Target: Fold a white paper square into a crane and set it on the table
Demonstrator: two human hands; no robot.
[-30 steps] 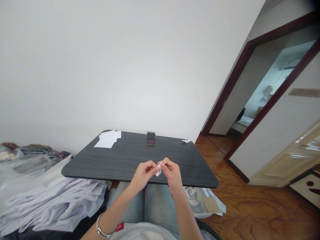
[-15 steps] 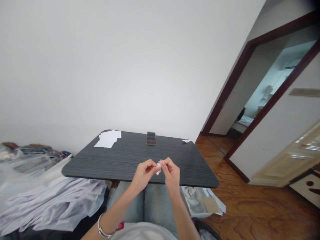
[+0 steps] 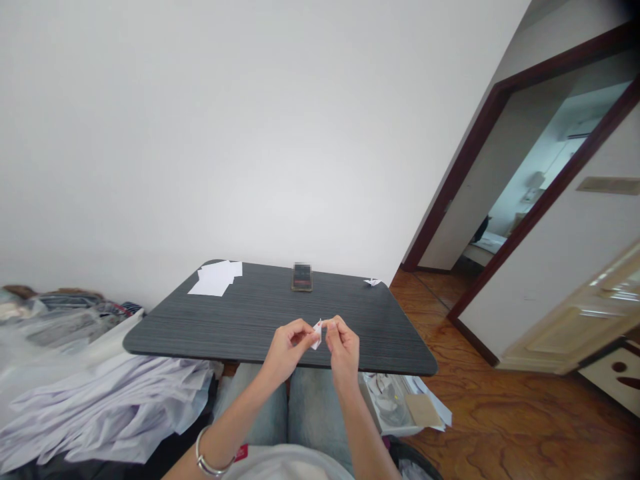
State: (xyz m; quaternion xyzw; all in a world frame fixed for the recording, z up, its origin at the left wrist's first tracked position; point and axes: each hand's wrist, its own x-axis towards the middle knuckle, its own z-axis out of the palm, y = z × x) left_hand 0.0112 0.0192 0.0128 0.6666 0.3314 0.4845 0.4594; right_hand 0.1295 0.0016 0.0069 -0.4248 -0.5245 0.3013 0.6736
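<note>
A small piece of folded white paper (image 3: 317,335) is held up over the near edge of the table. My left hand (image 3: 290,343) pinches it between thumb and fingers from the left. On the other side, my right hand (image 3: 343,343) is closed, with the index fingertip at the paper's upper right edge and the thumb close by. Exactly how the right fingertips grip the paper is too small to make out. A folded white paper shape with pointed parts (image 3: 372,283) lies at the table's far right corner.
The dark table (image 3: 250,320) stands against a white wall. Loose white sheets (image 3: 215,278) lie at its far left, and a phone-like device (image 3: 302,277) is at the back middle. Clothes (image 3: 110,407) are heaped at left; an open box (image 3: 395,407) sits below right.
My right thumb and index finger have shifted slightly on the folded paper, and more of its pointed upper part shows. My left hand has hardly moved.
</note>
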